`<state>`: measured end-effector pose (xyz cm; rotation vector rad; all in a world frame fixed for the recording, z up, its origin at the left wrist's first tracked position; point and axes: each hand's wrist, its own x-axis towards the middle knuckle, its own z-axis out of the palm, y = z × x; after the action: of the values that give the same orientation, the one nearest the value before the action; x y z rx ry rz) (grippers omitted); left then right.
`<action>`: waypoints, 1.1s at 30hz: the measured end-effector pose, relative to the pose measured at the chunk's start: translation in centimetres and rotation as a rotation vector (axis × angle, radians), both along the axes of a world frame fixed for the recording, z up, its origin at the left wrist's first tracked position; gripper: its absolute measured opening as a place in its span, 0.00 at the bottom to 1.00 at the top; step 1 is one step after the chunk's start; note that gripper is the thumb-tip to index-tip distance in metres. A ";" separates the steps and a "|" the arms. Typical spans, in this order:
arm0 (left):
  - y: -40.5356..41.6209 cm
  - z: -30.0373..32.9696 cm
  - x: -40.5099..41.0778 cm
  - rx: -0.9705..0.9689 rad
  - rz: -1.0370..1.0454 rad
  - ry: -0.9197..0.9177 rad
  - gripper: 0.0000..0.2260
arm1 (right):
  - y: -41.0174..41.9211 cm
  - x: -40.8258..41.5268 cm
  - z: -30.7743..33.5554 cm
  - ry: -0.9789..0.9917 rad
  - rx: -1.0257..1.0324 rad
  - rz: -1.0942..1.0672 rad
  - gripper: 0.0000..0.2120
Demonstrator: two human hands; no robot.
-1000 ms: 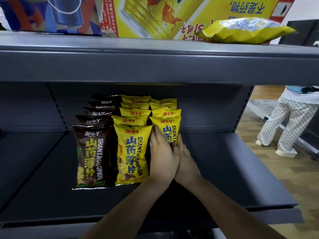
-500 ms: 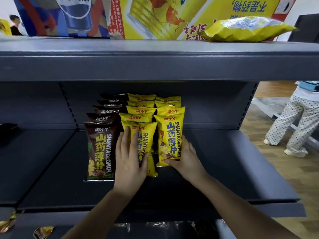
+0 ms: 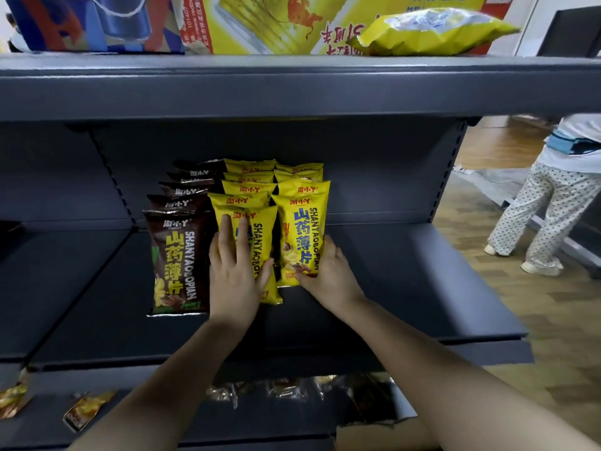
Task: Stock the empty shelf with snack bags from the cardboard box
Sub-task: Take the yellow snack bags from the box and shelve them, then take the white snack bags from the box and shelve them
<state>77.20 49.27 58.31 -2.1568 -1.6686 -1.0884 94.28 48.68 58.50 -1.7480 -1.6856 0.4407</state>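
One camera, worn on the head.
It looks forward and down, close to the shelf (image 3: 406, 275) and both arms.

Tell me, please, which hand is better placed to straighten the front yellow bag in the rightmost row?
The right hand, probably: it already grips the lower right corner of that front yellow bag. The left hand lies flat on the middle-row yellow bag and would have to cross over.

The left hand (image 3: 235, 275) hides much of the front middle yellow bag (image 3: 260, 236). Packets on the lower shelf (image 3: 87, 410) are blurred; the cardboard box (image 3: 374, 434) is cut off.
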 end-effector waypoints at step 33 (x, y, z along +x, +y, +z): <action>-20.6 -13.6 16.4 -0.753 -0.450 0.252 0.14 | -25.0 14.6 -11.2 -0.170 -0.429 -0.048 0.10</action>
<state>93.58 28.64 44.68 -3.0772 -1.6817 -0.2106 108.90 23.67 47.27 -2.1814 -1.7543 0.6882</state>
